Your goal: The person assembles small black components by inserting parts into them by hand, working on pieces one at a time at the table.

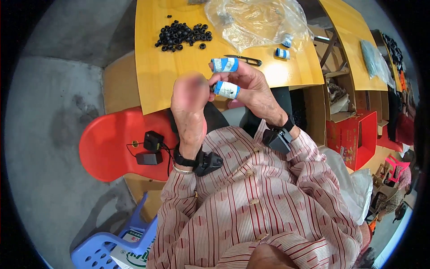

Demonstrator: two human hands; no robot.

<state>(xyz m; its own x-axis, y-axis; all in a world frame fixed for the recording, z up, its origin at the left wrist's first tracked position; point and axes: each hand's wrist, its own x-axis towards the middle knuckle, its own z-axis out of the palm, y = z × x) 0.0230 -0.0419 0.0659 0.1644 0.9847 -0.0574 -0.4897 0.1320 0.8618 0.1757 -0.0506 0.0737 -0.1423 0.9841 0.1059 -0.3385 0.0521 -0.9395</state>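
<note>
My left hand is raised in front of my chest at the table's near edge, its fingers curled and partly blurred. Facing it, my right hand has blue and white wraps around its thumb and a finger. Between the fingertips, where both hands meet, shows a small dark piece, mostly hidden; it resembles the black parts on the table. Beyond the hands lies a loose pile of small round black parts with holes. A black utility knife rests just past my right fingers.
The yellow table carries a clear plastic bag and blue-white rolls. A red chair at left holds black devices. Cardboard boxes and a red box stand right. A purple stool is lower left.
</note>
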